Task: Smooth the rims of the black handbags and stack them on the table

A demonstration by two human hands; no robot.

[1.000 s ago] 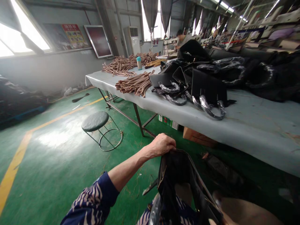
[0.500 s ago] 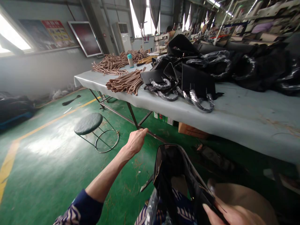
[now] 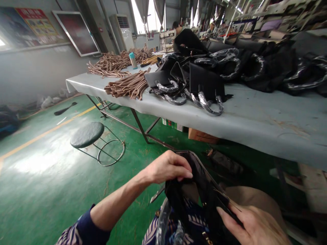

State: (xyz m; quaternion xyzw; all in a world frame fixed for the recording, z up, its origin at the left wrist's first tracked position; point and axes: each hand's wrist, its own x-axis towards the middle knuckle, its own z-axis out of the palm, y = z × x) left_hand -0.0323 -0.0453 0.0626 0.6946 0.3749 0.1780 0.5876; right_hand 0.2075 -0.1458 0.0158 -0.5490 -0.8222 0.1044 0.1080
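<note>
A black handbag lies open across my lap, its mouth facing up. My right hand grips the bag's right edge, thumb on the inner side. My left hand is at the far left of the bag's mouth, fingers curled and their tips pressed together over the opening. Whatever is between those fingertips is too small or hidden to make out. A plastic-wrapped handle hangs at the bag's near left side.
Ahead stands a long table with a grey cover. On it are black bag pieces with wrapped handles, brown straps and a teal-capped bottle. A round stool is at the left; a cardboard box sits under the table.
My left hand has moved from out beyond the bag, back and right, to the bag's mouth. My right hand keeps its grip on the edge. The view has shifted slightly.
</note>
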